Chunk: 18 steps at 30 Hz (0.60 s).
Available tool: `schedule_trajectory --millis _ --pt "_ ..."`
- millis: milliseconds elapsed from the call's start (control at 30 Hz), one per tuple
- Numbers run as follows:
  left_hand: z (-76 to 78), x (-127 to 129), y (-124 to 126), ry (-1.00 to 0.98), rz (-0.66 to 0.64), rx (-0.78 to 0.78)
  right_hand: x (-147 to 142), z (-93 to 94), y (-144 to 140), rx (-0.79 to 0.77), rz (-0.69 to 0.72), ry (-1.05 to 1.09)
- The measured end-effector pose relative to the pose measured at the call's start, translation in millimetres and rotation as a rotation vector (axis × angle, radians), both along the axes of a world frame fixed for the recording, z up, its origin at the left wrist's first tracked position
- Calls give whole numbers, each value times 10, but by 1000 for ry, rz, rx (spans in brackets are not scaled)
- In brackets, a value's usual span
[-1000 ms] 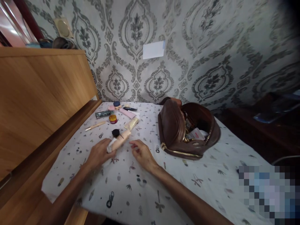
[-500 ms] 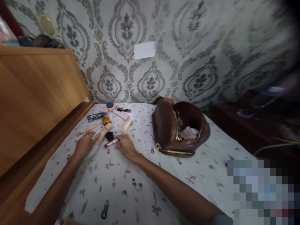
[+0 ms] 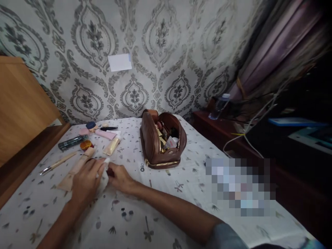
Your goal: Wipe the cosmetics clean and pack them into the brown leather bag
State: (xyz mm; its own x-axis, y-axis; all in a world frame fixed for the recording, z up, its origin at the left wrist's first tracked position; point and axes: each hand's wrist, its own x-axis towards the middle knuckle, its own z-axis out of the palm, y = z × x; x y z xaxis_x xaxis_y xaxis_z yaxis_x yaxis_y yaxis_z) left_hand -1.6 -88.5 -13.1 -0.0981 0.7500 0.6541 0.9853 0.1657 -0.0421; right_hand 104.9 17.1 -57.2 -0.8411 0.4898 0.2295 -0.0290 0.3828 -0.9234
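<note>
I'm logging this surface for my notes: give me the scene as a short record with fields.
Left hand: beside the peach tube, grip unclear
Right hand: near a blurred white item between the hands
Brown bag: open, items inside
Left of bag: pink tube, pale yellow tube, dark green cylinder, amber-topped jar
Patterned wall: white card

Smooth plstc tube (image 3: 79, 162), lthr-look bag (image 3: 149, 141)

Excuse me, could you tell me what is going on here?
A person's left hand and right hand are close together above a patterned cloth, with something white, too blurred to name, between them. A beige tube lies beside the left hand, with a dark green bottle farther back. A brown bag stands open to the right, holding small items.
</note>
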Motion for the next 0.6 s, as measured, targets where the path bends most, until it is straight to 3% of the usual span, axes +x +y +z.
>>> schedule_trajectory --millis 167,300,433,600 --pt "-42 359 188 82 -153 -83 318 -36 24 -416 -46 183" --pt "-15 455 235 146 -167 -136 635 -12 25 -683 -121 276" --pt "-57 384 239 0 -140 -245 852 22 62 -730 -215 299" --pt "-139 237 177 -392 -260 -323 929 82 110 -722 -238 299"
